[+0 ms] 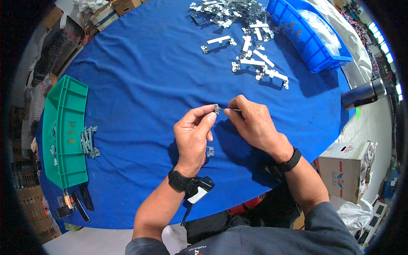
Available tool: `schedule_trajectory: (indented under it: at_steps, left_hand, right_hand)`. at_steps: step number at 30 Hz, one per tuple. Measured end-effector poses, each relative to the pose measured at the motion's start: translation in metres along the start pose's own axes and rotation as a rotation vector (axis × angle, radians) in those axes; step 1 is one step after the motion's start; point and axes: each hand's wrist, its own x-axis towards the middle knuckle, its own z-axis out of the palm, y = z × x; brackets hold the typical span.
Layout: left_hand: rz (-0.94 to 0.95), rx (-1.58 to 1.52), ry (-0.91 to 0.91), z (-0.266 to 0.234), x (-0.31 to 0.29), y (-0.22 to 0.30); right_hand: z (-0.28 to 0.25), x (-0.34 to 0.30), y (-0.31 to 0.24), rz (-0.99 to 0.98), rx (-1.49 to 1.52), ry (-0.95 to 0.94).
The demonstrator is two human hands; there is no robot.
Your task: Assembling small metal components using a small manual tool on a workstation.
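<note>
Between the thumb and fingers of my left hand [193, 131] is a small metal bracket piece [217, 109]. My right hand [255, 123] pinches a thin metal pin [233, 110], whose tip points left at the bracket and seems to touch it. Beneath the left palm, a second bit of shiny metal [210, 151] shows; whether it is the same bracket's other end I cannot tell. Both hands are near the middle of the blue cloth [148, 85].
Several metal brackets [253, 62] lie loose at the far side, before a heap of metal parts [227, 12]. A blue bin [314, 59] stands far right, near a dark flask [363, 94]. At left are a green bin [74, 127], more brackets [89, 142] and a phone-like black object [80, 207].
</note>
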Motion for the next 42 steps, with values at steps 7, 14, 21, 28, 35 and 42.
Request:
schedule_trajectory:
  at_steps: [7,14,21,28,35,42]
  left_hand:
    - [0.000,-0.018,-0.004,0.0007,-0.0005,0.0009]
    - [0.003,-0.004,-0.016,0.0000,-0.0001,0.0000]
    - [-0.008,0.009,-0.033,-0.0009,-0.0007,0.0014]
    - [-0.019,0.033,-0.022,0.0018,-0.0014,0.0025]
    - [-0.047,0.048,0.004,0.0008,-0.0021,0.0051]
    - [-0.006,0.010,0.014,0.0027,-0.0017,0.0014]
  right_hand:
    - [0.0023,0.0006,-0.0013,-0.025,0.060,0.054]
    - [0.0040,-0.0002,0.0029,-0.027,-0.084,0.027]
    - [0.0065,-0.0017,0.0051,-0.036,-0.251,0.036]
    - [0.0084,-0.0016,0.0013,-0.023,-0.117,0.055]
    - [0.0078,-0.0014,0.0035,-0.075,-0.202,0.035]
    - [0.0067,-0.0012,0.0008,-0.012,-0.035,0.061]
